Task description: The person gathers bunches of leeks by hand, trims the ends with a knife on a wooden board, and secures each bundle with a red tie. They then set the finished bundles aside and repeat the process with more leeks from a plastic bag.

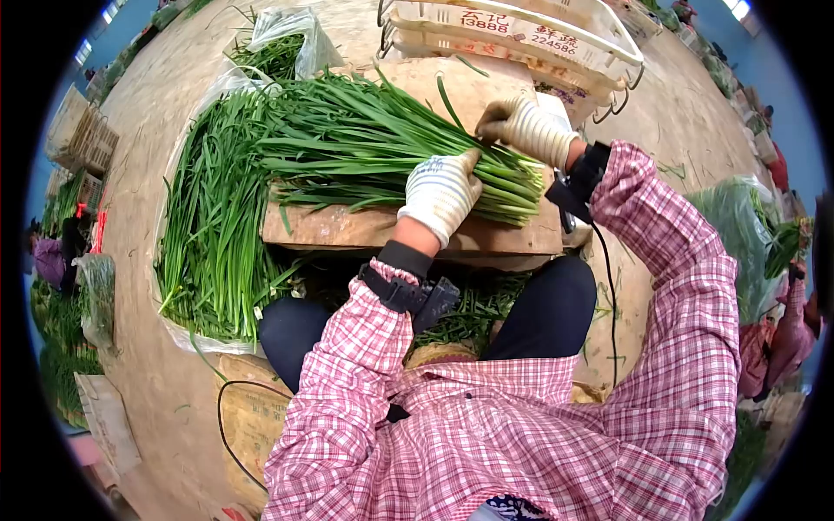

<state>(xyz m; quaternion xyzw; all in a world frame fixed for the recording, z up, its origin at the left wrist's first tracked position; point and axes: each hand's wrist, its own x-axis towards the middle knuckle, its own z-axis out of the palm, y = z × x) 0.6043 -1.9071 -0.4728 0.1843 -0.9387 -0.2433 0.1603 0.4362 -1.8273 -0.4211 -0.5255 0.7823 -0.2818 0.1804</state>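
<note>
A bunch of long green leafy stalks (373, 139) lies across a wooden block (347, 227), its pale stem ends to the right. My left hand (441, 193), in a striped white glove, rests on the near side of the bunch, its fingers closed on some stalks. My right hand (528, 128), gloved too, is at the far side near the stem ends, fingers pinched together; what they hold is too small to make out. More green stalks (208, 217) fill a plastic-lined container to the left of the block.
Stacked white plastic crates (512, 30) stand beyond the block. Behind the left pile is a plastic bag (313, 48) of greens. A black cable (613, 304) hangs from my right wrist. Another person (54, 259) sits at the far left; a plastic-wrapped bundle (738, 230) stands at right.
</note>
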